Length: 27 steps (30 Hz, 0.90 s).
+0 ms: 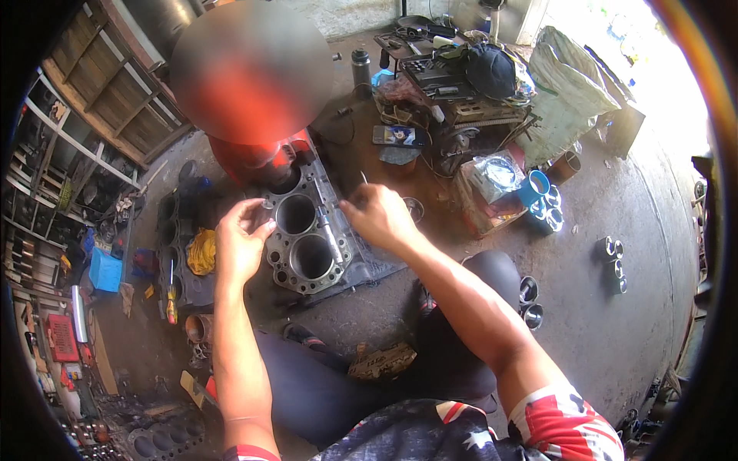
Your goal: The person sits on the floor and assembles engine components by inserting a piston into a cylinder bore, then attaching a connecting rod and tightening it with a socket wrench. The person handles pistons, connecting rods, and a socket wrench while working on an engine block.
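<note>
My left hand [242,238] is raised at the left side of a grey engine block [314,286] with large round bores. Its thumb and fingers curl round a small metal cylinder [267,205]. Above the block's right side, my right hand [382,217] is closed, and a thin light-coloured piece [364,177] sticks up past its fingers; what it is I cannot make out. Between the hands, a slim silver metal tool [329,234] lies along the block's top face, beside the bores.
A person in red [250,100] bends over the block's far end. To the left are a yellow cloth [201,252], a screwdriver [171,307] and a blue container [104,270]. A phone [398,136] and a cluttered bench [469,84] are beyond my right hand. Metal rings [530,302] sit right of my knee.
</note>
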Available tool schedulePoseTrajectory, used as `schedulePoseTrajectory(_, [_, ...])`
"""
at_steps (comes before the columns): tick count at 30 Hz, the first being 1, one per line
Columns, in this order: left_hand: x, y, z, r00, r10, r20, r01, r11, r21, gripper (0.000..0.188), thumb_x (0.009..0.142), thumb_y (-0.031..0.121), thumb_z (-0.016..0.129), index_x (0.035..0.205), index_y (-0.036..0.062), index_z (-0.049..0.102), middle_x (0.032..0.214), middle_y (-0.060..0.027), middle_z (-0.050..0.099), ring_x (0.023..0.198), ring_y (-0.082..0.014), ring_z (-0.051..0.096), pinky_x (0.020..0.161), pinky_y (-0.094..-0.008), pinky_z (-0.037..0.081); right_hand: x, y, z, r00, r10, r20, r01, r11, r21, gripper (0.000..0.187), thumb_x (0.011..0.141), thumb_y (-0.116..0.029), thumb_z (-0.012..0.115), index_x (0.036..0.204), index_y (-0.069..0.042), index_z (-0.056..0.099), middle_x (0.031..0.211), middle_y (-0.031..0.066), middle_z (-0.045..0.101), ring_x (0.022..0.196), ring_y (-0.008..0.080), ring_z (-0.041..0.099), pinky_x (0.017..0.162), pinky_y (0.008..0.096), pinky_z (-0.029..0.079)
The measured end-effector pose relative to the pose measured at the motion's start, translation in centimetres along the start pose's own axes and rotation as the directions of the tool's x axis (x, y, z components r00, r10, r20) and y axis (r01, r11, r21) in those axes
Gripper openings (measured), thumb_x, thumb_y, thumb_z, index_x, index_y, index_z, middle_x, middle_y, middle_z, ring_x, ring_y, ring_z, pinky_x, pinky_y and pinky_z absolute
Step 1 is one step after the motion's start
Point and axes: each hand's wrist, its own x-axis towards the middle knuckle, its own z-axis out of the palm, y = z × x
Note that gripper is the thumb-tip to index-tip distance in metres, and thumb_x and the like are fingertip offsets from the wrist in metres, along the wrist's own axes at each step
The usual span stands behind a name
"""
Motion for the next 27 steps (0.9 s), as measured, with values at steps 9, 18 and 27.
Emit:
schedulePoseTrajectory(9, [0.8,-2.2,-1.0,0.988,-0.141,0.069,0.157,0.898,-0.412,0.032,0.093,0.002,0.066,0.123,-0.0027,0.059,0.112,-0.0114,0.070,0.093,-0.0115,0.065,0.088,-0.0265,0.051,0.6,0.4,5.4,0.994,-0.058,0.095,0.086,0.943,-0.320,0.054,0.085,-0.051,0.067,0.088,0.003,0.070,0.088,0.0231,0.071,0.088,0.0378,0.071,0.078,0.0457,0.057])
schedulePoseTrajectory(18, [0.6,-3.1,-1.4,0.983,-0.178,0.047,0.183,0.910,-0.372,0.030,0.091,0.005,0.070,0.119,-0.0025,0.063,0.107,-0.0050,0.068,0.093,-0.0098,0.063,0.086,-0.0261,0.051,1.9,-1.2,7.6,0.979,-0.063,0.192,0.141,0.892,-0.429,0.050,0.082,-0.048,0.072,0.086,0.001,0.074,0.088,0.0206,0.072,0.085,0.0348,0.072,0.075,0.0423,0.058])
schedulePoseTrajectory(27, [1.8,-3.7,-0.4,0.972,-0.219,0.080,0.233,0.910,-0.342,0.031,0.091,0.006,0.070,0.119,-0.0029,0.062,0.104,-0.0043,0.068,0.089,-0.0089,0.063,0.082,-0.0255,0.052,3.4,-0.3,8.9,0.987,-0.014,0.162,0.081,0.907,-0.413,0.047,0.082,-0.045,0.070,0.085,0.001,0.074,0.089,0.0234,0.071,0.087,0.0369,0.071,0.078,0.0442,0.057])
